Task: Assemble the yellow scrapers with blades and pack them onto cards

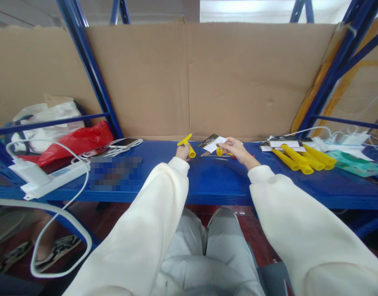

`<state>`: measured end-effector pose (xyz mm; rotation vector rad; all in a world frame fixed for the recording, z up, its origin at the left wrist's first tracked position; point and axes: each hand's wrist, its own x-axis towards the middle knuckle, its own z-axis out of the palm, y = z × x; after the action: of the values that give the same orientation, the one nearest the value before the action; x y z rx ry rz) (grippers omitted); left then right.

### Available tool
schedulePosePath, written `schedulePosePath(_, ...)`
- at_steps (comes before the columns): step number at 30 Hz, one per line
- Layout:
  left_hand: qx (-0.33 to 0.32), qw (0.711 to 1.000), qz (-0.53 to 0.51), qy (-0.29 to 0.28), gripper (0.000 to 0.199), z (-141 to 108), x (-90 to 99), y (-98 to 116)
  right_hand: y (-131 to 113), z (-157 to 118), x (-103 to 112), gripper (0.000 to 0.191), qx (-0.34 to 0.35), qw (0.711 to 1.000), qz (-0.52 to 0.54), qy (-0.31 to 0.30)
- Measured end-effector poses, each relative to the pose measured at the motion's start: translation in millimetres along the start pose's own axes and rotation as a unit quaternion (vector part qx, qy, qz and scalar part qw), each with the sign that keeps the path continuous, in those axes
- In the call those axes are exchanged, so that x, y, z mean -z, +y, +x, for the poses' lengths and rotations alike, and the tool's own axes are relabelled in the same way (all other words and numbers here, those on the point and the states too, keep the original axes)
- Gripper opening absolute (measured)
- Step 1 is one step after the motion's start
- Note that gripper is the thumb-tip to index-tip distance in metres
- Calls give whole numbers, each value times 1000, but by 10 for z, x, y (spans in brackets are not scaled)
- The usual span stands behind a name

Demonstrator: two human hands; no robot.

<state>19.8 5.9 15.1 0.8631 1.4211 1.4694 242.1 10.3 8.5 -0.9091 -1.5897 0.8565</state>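
My left hand [183, 152] is closed round a yellow T-shaped piece [185, 140], whose flared end points toward me. To its right, my right hand [233, 147] pinches a black and white card [212, 143] by its right side. Just under the card, near my right fingers, a small yellow piece [219, 151] shows in part. A thin pointed item lies on the blue shelf below the card; small red bits show beside my right wrist. Farther right, several yellow tubes [302, 159] lie in a pile against a stack of cards [283, 146].
At the left are a power strip [57, 181] with a white cable, a red bag [79, 142] and a phone [126, 142]. A green packet [355, 163] lies at the right. Cardboard [238, 82] stands behind the blue shelf [219, 176]. Another person's feet show lower left.
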Motion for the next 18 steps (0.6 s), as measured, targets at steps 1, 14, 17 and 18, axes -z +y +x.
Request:
schedulePosePath(1, 5, 1000, -21, 2, 16, 16, -3, 5, 3, 3, -6, 49, 0, 1000, 1, 0)
schedulePosePath(14, 67, 974, -204, -69, 14, 143, -307, -23, -81, -23, -100, 49, -15, 998, 42, -43)
schedulePosePath(17, 24, 964, -232, -127, 13, 65, -334, -78, -74, -37, -113, 49, -16, 998, 41, -48)
schedulePosePath(18, 17, 963, -233, -133, 14, 43, -340, -91, -66, -36, -116, 49, -16, 998, 41, -52)
